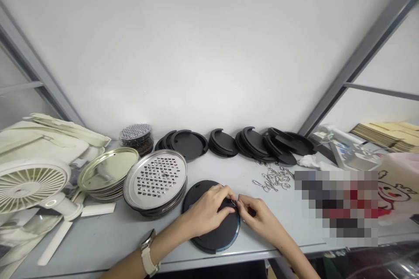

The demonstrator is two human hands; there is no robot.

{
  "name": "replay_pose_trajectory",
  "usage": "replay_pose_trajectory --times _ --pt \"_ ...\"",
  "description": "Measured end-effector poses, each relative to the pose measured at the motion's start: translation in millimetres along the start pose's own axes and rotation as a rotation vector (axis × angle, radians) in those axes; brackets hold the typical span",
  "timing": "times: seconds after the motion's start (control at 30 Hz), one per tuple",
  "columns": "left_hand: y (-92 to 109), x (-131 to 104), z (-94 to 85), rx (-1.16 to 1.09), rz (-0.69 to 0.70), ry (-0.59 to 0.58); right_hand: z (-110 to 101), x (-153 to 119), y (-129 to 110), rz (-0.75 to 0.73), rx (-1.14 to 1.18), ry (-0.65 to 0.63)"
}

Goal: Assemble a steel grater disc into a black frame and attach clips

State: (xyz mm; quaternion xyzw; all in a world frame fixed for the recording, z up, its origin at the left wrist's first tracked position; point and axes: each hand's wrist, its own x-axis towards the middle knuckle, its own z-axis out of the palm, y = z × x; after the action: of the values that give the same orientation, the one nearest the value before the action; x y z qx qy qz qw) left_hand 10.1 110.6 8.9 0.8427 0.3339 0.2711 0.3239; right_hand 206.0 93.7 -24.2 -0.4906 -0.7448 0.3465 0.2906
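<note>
A round black disc [214,231] with a thin blue line along its lower right edge lies on the grey table near the front. My left hand [212,209] reaches over it, thumb and fingers curved around a small metal piece [233,203] at the disc's right rim. From the right, my right hand [257,218] pinches at the same spot, fingertips close to those of the left. The small piece is mostly hidden between the fingers. Several metal clips [273,177] lie in a loose heap behind my right hand.
Stacks of perforated metal discs [160,181] and gold lids [109,170] stand left, beside a white fan [32,187]. Black round trays [190,144] line the wall. A printed bag [396,192] and yellowish card stacks [389,135] are at right.
</note>
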Motion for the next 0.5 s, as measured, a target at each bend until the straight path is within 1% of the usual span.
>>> replay_pose_trajectory --times 0.27,0.5 --pt "-0.7 -0.2 0.8 -0.014 -0.01 0.007 0.7 0.7 3.0 -0.003 -0.014 -0.007" --pt "3.8 -0.2 -1.9 0.003 -0.002 0.022 -0.7 -0.3 -2.7 -0.041 -0.042 -0.016"
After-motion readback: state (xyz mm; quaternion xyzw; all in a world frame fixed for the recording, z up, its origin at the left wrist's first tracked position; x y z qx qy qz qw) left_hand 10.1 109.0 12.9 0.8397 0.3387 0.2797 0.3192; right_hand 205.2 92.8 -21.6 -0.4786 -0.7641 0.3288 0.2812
